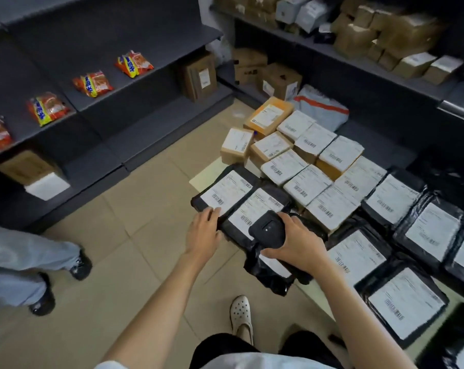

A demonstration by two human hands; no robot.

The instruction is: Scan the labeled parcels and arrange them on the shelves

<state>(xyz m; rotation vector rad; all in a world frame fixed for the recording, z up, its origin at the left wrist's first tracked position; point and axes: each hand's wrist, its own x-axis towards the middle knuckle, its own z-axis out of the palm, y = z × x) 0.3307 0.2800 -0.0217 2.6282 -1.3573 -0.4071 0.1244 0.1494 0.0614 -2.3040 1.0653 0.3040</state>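
While labelled parcels (pixel 329 182) cover the floor between grey shelves (pixel 135 83), my left hand (pixel 202 233) rests flat-fingered on a black parcel (pixel 226 194); my right hand (pixel 297 245) grips the scanner (pixel 268 229), best held squarely over its barcode.

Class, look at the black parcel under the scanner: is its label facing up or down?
Facing up: the black parcel shows its white label with a barcode beneath the scanner.

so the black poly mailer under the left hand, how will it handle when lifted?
Probably floppy: the black mailer is thin wrinkled film, so it may sag from the edge the left hand touches. Likely slippery, since the glossy plastic lies on other glossy bags. It looks flat, so perhaps light, though the contents are hidden.
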